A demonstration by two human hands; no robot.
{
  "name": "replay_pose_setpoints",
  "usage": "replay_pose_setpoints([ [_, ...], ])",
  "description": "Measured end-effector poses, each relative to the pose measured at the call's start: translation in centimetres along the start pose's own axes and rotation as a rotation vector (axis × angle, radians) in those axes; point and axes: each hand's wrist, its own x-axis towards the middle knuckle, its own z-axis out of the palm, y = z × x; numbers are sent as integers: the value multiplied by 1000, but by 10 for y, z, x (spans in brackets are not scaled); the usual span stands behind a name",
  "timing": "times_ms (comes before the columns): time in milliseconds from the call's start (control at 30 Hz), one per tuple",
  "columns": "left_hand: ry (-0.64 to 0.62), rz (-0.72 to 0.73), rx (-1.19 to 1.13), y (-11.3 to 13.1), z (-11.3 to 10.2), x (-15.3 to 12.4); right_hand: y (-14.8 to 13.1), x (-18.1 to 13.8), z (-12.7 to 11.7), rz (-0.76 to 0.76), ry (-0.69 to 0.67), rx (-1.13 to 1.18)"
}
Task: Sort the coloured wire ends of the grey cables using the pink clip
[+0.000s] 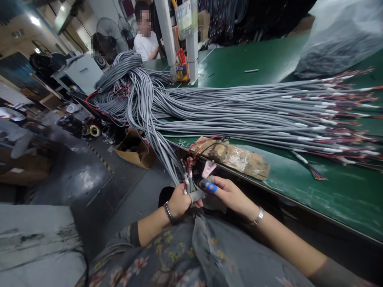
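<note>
My left hand [181,200] is closed round several grey cables [167,153] near their ends, where white sleeves and stripped coloured wires stick up above the fist. A grey cover wraps one of its fingers. Close to its right, my right hand [235,197] is closed in a pinch, its thumb in a black and blue cover. Thin coloured wires show between the two hands, but what the right fingertips grip is hidden. A pale pink flat piece [208,169] stands just above the right fingers; I cannot tell whether they touch it.
A long bundle of grey cables [227,105] lies along the green table [299,191]. By the near edge rests a worn, taped board [235,157] with wires. A cardboard box [136,153] sits below on the left. Behind the table is another person [145,44], near a white post [193,48].
</note>
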Motion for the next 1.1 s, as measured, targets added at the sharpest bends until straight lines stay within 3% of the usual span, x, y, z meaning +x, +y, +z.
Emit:
replay_pose_setpoints([
  [100,96,27,-92,-1,1,2,8,-3,6,42,40,154],
  [200,102,41,-118,-2,2,3,12,-4,18,57,38,323],
  [500,-84,14,65,1,-4,-3,10,-2,30,143,50,346],
  [733,91,61,-101,-5,-1,-2,11,3,31,190,67,392],
  [900,215,70,-220,-7,1,-1,15,1,32,142,73,434],
  [1100,290,70,-268,-4,4,0,17,1,32,148,83,397],
])
